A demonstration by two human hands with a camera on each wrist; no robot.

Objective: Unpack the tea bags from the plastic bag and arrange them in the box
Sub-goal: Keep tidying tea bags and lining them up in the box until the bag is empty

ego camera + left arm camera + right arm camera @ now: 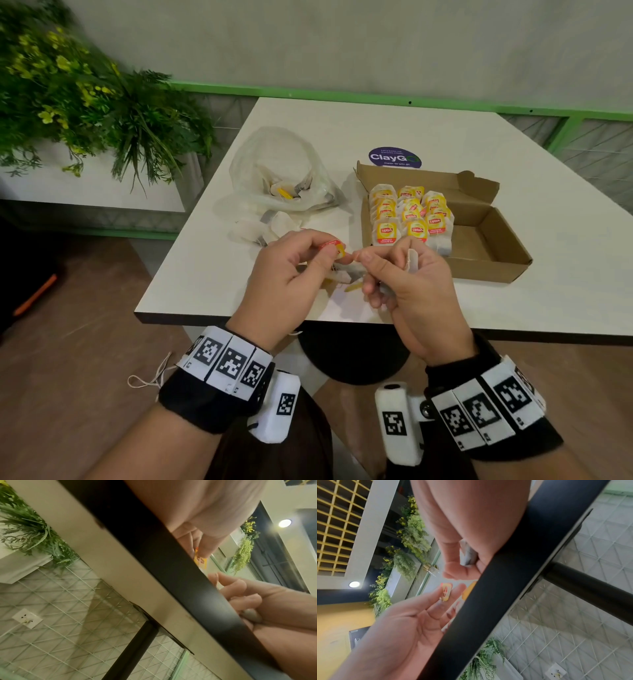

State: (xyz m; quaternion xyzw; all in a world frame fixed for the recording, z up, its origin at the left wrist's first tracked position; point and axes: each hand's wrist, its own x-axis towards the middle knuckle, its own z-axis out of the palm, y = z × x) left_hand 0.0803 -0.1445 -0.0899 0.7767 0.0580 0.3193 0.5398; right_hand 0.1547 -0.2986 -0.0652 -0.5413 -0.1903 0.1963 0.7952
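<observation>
Above the table's front edge, my left hand (pixel 305 260) pinches the yellow-and-red tag (pixel 334 247) of a tea bag; the same tag (pixel 446 591) shows between its fingertips in the right wrist view. My right hand (pixel 394 270) is curled round the tea bag's pouch (pixel 412 260), seen as a grey pouch (pixel 469 555) in the right wrist view. The brown cardboard box (pixel 493 240) lies open at the right with several tagged tea bags (pixel 409 216) in rows at its left end. The clear plastic bag (pixel 277 171) holds a few more tea bags.
Loose tea bags (pixel 263 228) lie between the plastic bag and my hands, others under my hands (pixel 346 277). A round purple sticker (pixel 394 157) sits behind the box. A planter with greenery (pixel 85 96) stands left of the white table (pixel 513 308).
</observation>
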